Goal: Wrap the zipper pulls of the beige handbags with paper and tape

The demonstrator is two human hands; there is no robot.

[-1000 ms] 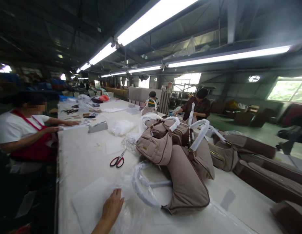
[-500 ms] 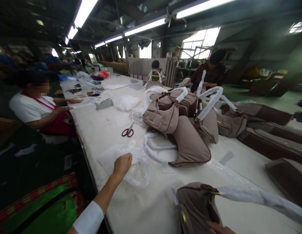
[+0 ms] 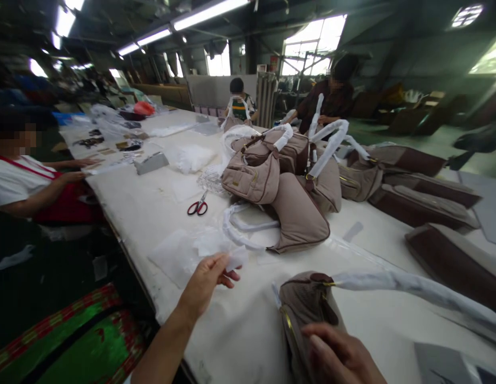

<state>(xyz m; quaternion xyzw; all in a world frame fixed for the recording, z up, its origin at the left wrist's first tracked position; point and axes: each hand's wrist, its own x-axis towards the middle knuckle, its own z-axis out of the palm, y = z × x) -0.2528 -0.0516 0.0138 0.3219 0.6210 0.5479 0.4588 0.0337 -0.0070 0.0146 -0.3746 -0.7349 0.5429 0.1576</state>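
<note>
My left hand (image 3: 208,280) is raised a little over the near edge of the long white table (image 3: 152,213), its fingers pinched on a small white piece of thin sheet (image 3: 232,258). My right hand (image 3: 342,354) is at the bottom right, fingers curled on the top of a taupe handbag (image 3: 302,304) that stands in front of me. The bag's handle (image 3: 412,290) is wrapped in white foam and stretches to the right. A thin clear plastic sheet (image 3: 174,253) lies flat on the table just beyond my left hand.
A heap of taupe handbags (image 3: 280,181) with wrapped handles fills the table's middle, red-handled scissors (image 3: 198,207) beside it. Dark brown bags (image 3: 432,197) lie to the right. A person in a red apron (image 3: 28,181) works at the left; two more people (image 3: 328,98) stand at the far end.
My left hand lifted off the plastic sheet and now pinches a white piece. My right hand came further into view on the near bag. The camera tilted down.
</note>
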